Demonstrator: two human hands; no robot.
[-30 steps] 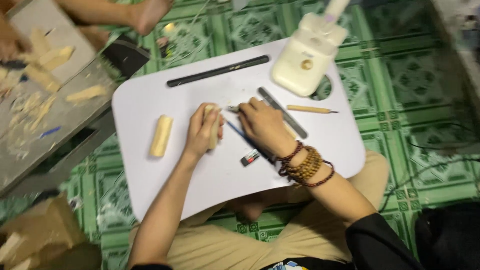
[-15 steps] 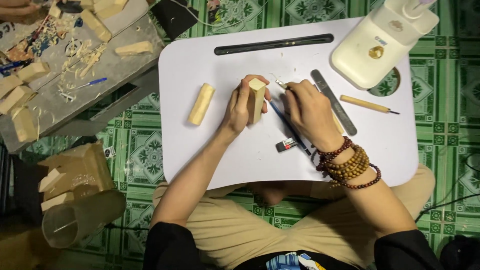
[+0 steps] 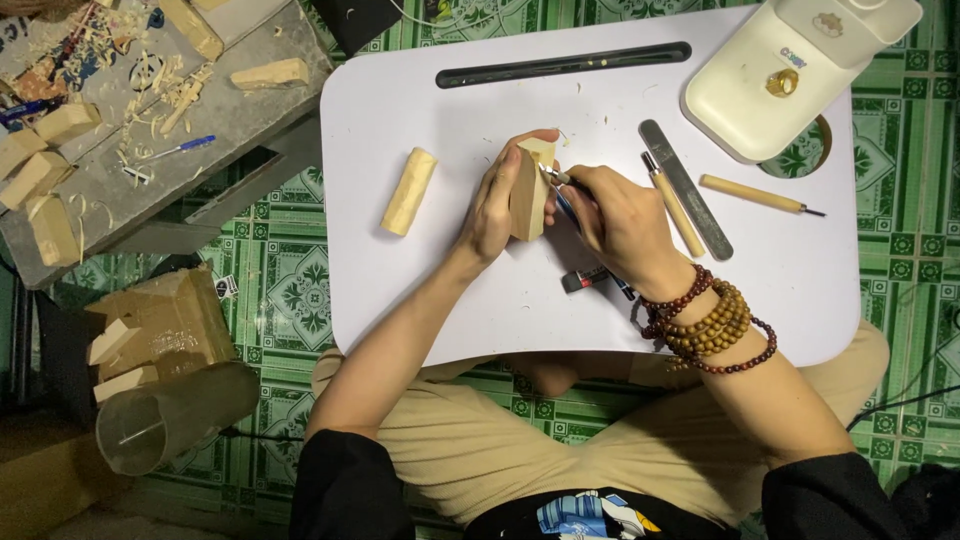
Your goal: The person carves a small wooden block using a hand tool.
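Note:
My left hand grips a pale wooden block standing on the white lap table. My right hand holds a thin carving tool with its tip against the block's upper end. Wooden bead bracelets circle my right wrist. A rounded wooden piece lies to the left of my left hand. Under my right hand lie a blue pen and a small black-and-red item.
A cream lamp base stands at the table's far right corner. A metal file and two wooden-handled tools lie beside it. A grey board with wood blocks and shavings sits at left. A cardboard box and clear cylinder rest on the green tiled floor.
The view has shifted closer and to the right. My hands stay on the block, and the tool tip has moved up to its upper end.

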